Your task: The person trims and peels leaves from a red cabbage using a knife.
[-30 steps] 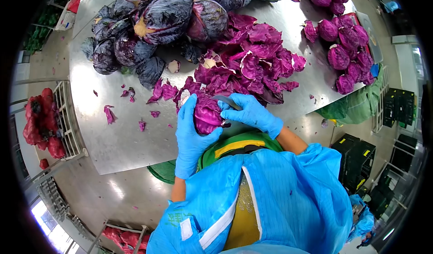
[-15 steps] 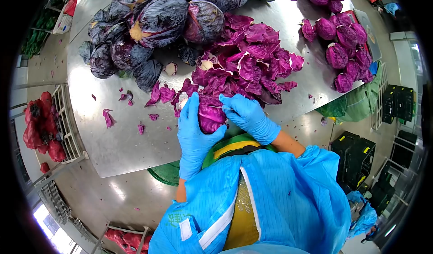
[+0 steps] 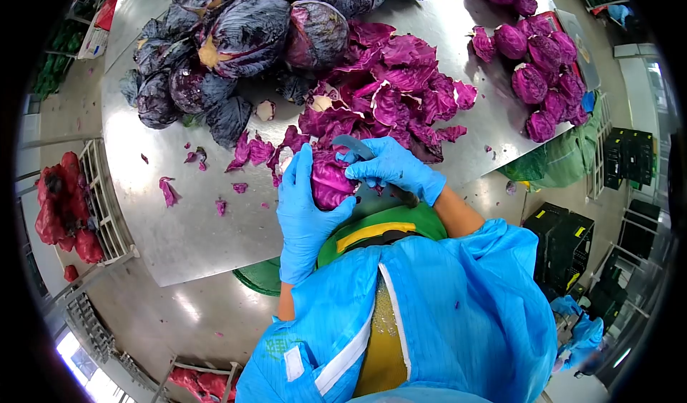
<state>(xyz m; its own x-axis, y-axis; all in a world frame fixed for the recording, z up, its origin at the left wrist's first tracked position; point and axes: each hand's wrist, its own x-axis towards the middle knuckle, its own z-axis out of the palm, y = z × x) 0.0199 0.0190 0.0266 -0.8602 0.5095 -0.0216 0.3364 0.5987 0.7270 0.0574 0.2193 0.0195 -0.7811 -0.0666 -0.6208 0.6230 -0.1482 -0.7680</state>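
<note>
Near the table's front edge, my left hand, in a blue glove, is wrapped round a red cabbage from its left side. Fingers lie along its upper left and the thumb is under its near side. My right hand, also gloved, is closed on a knife at the cabbage's upper right. The dark blade shows above my fingers, and a dark end sticks out below the palm. Just beyond the cabbage lies a heap of loose purple leaves.
Untrimmed dark cabbages are piled at the far left of the metal table. Peeled purple heads are grouped at the right. Leaf scraps lie to the left. Black crates stand on the floor at right, red sacks at left.
My right hand has turned and shifted slightly right, so the knife blade now shows broadside above the fingers. My left hand still holds the cabbage in nearly the same place.
</note>
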